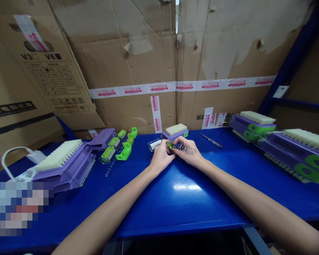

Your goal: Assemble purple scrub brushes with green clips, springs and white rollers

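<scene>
Head view: left hand (161,154) and right hand (190,154), fingers clamped on small green part (170,145) above surface (149,205); coil spring (189,150) juts across right hand. Loosened pinch could drop spring; free coils could snag.

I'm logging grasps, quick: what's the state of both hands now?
Left hand: closed, fingertips pinching a small green part.
Right hand: closed on that same part, a coil spring alongside.
</scene>
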Motion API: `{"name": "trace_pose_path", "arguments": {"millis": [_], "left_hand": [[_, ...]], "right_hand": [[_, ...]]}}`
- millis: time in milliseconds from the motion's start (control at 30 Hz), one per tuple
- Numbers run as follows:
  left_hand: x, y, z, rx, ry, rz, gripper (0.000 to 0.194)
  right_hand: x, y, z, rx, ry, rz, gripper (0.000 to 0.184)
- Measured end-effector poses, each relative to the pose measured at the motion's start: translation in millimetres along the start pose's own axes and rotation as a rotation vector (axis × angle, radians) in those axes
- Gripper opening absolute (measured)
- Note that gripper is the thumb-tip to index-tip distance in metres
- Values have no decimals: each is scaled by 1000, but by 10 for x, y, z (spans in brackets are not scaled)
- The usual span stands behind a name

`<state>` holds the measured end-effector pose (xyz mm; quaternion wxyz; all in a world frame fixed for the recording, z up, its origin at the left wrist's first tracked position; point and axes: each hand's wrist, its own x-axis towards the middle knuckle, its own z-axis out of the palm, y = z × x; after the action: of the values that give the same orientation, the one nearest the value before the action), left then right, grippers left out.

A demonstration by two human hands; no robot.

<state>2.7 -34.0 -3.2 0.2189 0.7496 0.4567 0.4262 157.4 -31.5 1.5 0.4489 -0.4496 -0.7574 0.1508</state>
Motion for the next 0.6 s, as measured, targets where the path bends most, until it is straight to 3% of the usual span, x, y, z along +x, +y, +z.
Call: {"name": "trace_pose_path", "arguments": {"millis": [233, 433, 600], "left_hand": [[-11, 5, 9, 54, 15, 58, 48], [15, 11, -3, 55, -13, 57, 47], [66, -61, -80, 146, 77, -7, 47]], "right_hand": [[22, 17, 75, 344, 69, 152, 20], [47, 76, 52, 381, 25, 258, 31], [48, 109, -1, 313, 6, 261, 41]]}}
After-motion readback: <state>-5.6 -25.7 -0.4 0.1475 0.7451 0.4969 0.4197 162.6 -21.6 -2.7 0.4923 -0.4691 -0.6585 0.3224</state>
